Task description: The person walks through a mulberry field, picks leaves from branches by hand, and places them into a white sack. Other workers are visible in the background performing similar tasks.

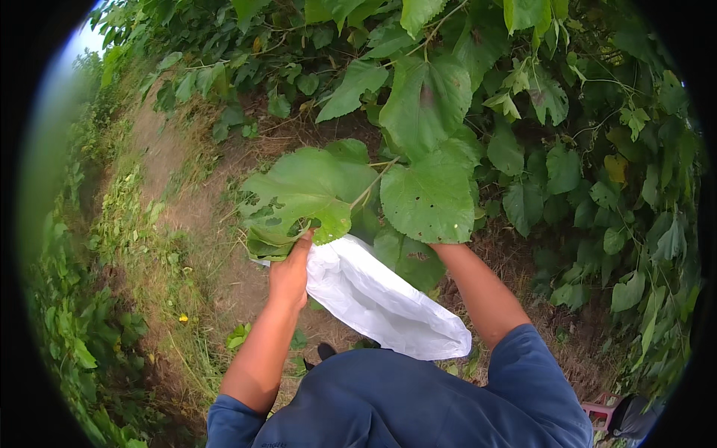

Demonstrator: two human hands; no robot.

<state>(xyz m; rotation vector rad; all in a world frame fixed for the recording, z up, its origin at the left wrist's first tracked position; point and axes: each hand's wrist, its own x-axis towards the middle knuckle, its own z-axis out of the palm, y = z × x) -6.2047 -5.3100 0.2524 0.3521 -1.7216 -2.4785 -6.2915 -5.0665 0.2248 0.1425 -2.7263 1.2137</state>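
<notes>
My left hand point(289, 278) grips a bunch of large green leaves point(274, 238), folded over at their lower edge and holed in places. Against the same hand hangs a white plastic bag point(386, 302), which droops to the right in front of my body. My right forearm point(476, 285) reaches forward, and its hand is hidden behind a broad round leaf point(428, 196). That leaf grows on a leafy stem point(376, 183) that runs between my two hands. Another wide leaf point(411, 257) hangs below it, close to my right wrist.
Dense leafy shrubs point(566, 168) stand ahead and to the right. A dirt path point(168, 157) with grass and weeds runs along the left, beside more foliage point(73, 347). At the lower right are a pinkish plastic stool-like object point(600, 410) and a dark item point(633, 417).
</notes>
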